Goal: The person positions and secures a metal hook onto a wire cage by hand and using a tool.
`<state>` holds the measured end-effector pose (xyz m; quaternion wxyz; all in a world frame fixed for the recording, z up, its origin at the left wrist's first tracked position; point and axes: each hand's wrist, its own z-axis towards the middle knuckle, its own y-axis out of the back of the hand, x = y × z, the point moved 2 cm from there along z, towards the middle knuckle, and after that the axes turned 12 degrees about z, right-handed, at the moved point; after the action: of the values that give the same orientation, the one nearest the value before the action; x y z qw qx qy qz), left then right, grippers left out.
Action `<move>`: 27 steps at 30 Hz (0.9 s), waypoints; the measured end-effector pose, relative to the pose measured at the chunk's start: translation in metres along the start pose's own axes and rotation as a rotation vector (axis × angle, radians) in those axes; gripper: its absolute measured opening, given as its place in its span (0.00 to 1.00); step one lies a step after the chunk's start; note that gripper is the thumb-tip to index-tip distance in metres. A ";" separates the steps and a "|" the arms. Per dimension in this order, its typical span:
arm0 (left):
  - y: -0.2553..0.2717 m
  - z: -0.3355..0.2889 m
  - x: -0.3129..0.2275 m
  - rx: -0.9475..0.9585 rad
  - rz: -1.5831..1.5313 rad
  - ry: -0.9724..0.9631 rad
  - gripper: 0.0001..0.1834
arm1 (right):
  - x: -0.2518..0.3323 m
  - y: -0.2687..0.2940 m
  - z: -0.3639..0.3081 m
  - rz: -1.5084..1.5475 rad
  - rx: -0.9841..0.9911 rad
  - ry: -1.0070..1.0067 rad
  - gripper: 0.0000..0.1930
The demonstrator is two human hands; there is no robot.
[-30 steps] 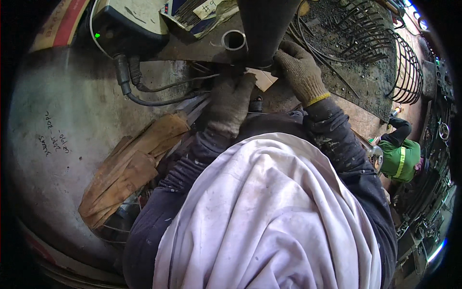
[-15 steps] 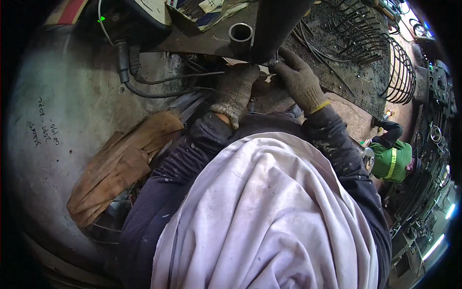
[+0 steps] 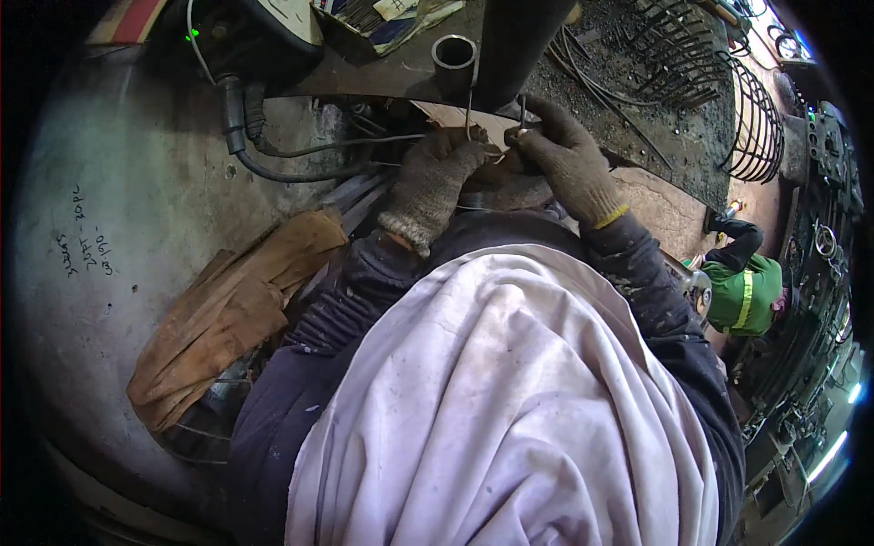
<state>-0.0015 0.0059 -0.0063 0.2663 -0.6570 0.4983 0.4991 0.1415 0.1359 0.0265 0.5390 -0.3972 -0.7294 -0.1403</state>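
Both my hands wear grey-brown knitted gloves and work close together below the bench edge. My left hand (image 3: 435, 182) is closed around the lower end of a thin metal rod (image 3: 470, 105), which rises in front of a short pipe piece (image 3: 453, 53). My right hand (image 3: 572, 168) pinches another thin dark rod (image 3: 523, 111) between thumb and fingers. A small pale tip shows between the gloves; whether it belongs to either rod I cannot tell. Beyond my hands stands a thick dark cylinder (image 3: 517, 55).
A metal bench (image 3: 674, 155) carries a curved bar cage (image 3: 757, 123) and dark debris. At the upper left, cables (image 3: 282, 177) run from a dark machine (image 3: 241, 45). An open rod packet (image 3: 387, 23) lies behind. Brown cloth (image 3: 228, 318) hangs left. A person in green (image 3: 748, 296) crouches right.
My left hand has moved slightly left and down, and its rod now shows upright before the pipe. My right hand has shifted a little; its rod stands out more clearly.
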 end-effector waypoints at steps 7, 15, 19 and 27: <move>0.006 -0.018 -0.066 0.216 -0.516 -0.066 0.16 | 0.038 0.004 -0.029 0.154 0.039 0.107 0.23; 0.011 -0.012 -0.091 0.377 -0.557 -0.180 0.20 | 0.058 0.010 -0.055 0.269 0.032 0.177 0.24; 0.002 -0.021 -0.101 0.327 -0.429 -0.128 0.22 | 0.060 0.016 -0.067 0.230 0.049 0.242 0.25; -0.026 -0.028 -0.118 0.172 -0.063 -0.387 0.20 | 0.046 0.038 -0.087 0.070 -0.002 0.590 0.27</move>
<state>0.0327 0.0371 0.1084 0.4275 -0.5389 0.4578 0.5633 0.2235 0.1254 0.0921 0.7318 -0.3647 -0.5270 -0.2317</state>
